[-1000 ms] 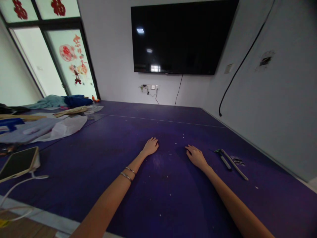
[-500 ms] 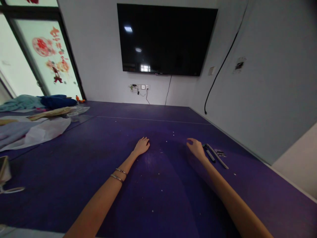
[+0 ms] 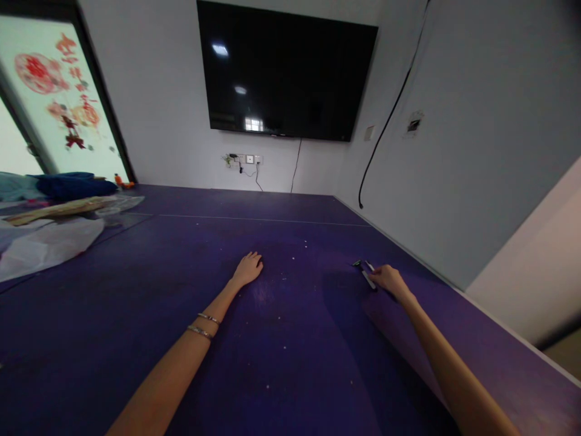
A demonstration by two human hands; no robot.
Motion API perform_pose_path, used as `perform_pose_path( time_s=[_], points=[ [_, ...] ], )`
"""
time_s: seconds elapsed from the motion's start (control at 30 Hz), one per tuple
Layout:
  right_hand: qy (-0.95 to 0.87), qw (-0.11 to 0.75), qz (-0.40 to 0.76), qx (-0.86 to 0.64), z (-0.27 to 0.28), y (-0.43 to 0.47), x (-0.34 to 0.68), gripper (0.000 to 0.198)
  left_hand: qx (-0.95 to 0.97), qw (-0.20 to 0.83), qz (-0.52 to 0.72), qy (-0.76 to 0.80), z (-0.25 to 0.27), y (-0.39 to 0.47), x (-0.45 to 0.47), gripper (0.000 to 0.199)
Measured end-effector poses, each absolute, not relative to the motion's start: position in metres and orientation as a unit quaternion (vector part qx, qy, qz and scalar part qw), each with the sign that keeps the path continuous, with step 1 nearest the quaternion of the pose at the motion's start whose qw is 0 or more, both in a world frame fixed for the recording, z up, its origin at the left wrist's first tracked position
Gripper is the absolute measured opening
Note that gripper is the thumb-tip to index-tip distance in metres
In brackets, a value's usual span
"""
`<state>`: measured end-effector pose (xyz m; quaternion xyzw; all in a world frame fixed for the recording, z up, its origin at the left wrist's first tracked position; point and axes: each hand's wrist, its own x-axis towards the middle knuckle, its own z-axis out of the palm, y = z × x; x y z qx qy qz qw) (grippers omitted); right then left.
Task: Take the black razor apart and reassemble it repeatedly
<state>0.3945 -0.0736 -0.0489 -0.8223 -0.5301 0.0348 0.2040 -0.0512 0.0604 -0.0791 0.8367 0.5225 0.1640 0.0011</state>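
My left hand point(image 3: 249, 268) lies flat on the purple tabletop point(image 3: 272, 363), palm down, fingers stretched out, with nothing in it. Bracelets circle that wrist. Further right, my right hand point(image 3: 391, 281) is down at the table, its thumb and fingers pinched together over a thin grey stick point(image 3: 370, 265). Only the stick's far tip shows; the rest is hidden by the hand. Just left of the fingertips lies a razor-like tool point(image 3: 367, 278) with a dark T-shaped head and a grey handle. Small white specks dot the surface between the hands.
Crumpled white plastic point(image 3: 54, 248) and folded blue cloth point(image 3: 75, 184) lie on the far left, with a small orange item point(image 3: 118, 180) behind. A television point(image 3: 290, 72) hangs on the back wall above sockets point(image 3: 245, 159). A black cable point(image 3: 385, 130) dangles along the right wall.
My right hand has moved right from beside the razor-like tool onto the grey stick, its fingers closing. My left hand stays put. The view has turned slightly right.
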Motion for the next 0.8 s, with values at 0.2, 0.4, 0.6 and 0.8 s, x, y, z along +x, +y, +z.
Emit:
perform_pose_path(
  time_s=[0.2,0.4,0.6,0.8],
  points=[
    [-0.534,0.201,0.053,-0.820,-0.052,-0.077,0.387,0.009,0.835,0.009,0.169,0.524,-0.079,0.059,-0.052,0.044],
    [-0.524,0.205,0.053,-0.825,-0.047,-0.080,0.376,0.009,0.831,0.033,0.188,0.522,-0.077,0.056,-0.050,0.044],
    [-0.540,0.232,0.032,-0.808,-0.037,-0.083,0.358,0.017,0.812,0.082,0.251,0.521,-0.064,0.048,-0.048,0.036],
    [-0.574,0.284,0.009,-0.768,-0.014,-0.067,0.315,0.026,0.775,0.199,0.327,0.502,-0.036,0.029,-0.011,0.026]
  ],
)
